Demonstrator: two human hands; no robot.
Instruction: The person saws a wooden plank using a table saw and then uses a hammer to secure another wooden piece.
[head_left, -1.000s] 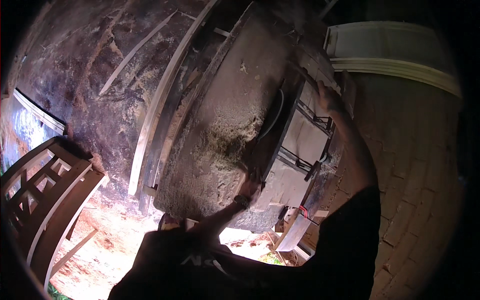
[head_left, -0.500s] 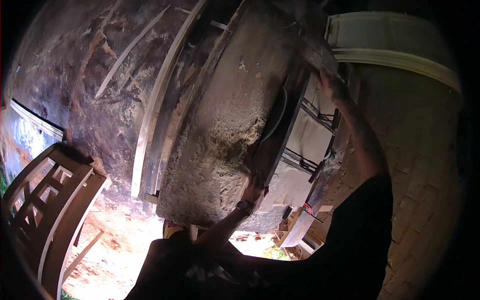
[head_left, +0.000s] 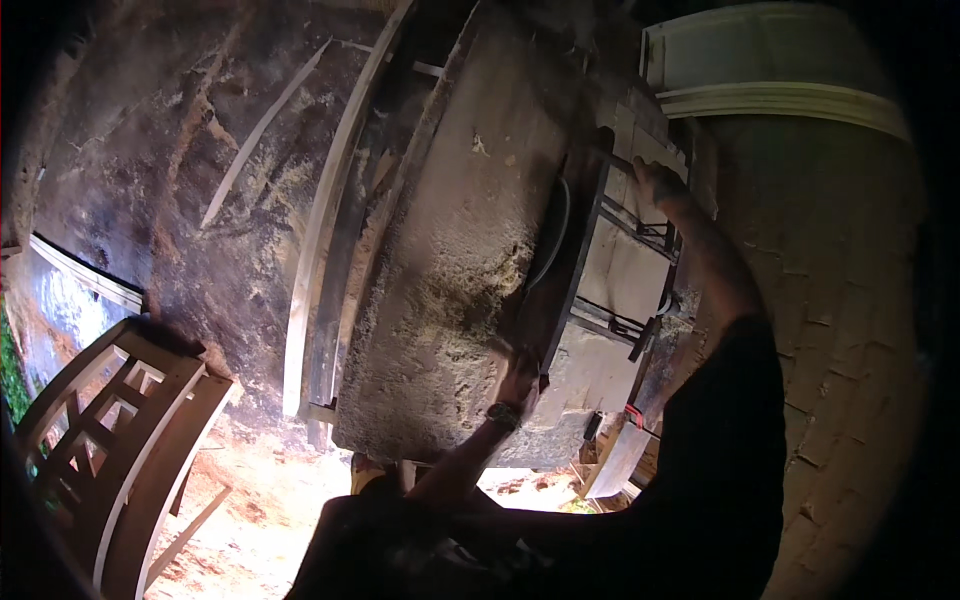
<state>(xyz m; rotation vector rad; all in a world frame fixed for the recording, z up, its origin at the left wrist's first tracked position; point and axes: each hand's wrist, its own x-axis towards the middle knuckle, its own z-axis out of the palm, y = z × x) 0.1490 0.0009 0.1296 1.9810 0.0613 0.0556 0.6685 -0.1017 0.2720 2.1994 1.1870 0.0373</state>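
A long dark board (head_left: 560,290) lies lengthwise on a rough, dusty slab (head_left: 430,300), with a thin curved strip (head_left: 553,235) along its left side. My left hand (head_left: 518,378), a watch at the wrist, is closed at the board's near end; its fingertips are partly lost in shadow. Farther off to the right, my right hand (head_left: 660,185) is closed around the end of a dark bar (head_left: 615,159) by the board's far end. Between the hands, dark metal clamp-like frames (head_left: 612,322) reach from the board across a pale flat surface (head_left: 607,265).
Curved wooden frames (head_left: 150,430) stand at the lower left. A long pale wooden strip (head_left: 318,230) runs left of the slab. On the right is a brick-patterned surface (head_left: 820,330), with a pale panel (head_left: 780,50) at the far right. Bright ground (head_left: 260,500) shows below.
The whole view has shifted slightly, the near-left things moving right and down. My right hand and the dark bar look sharper and a little nearer. Both hands stay at the same ends.
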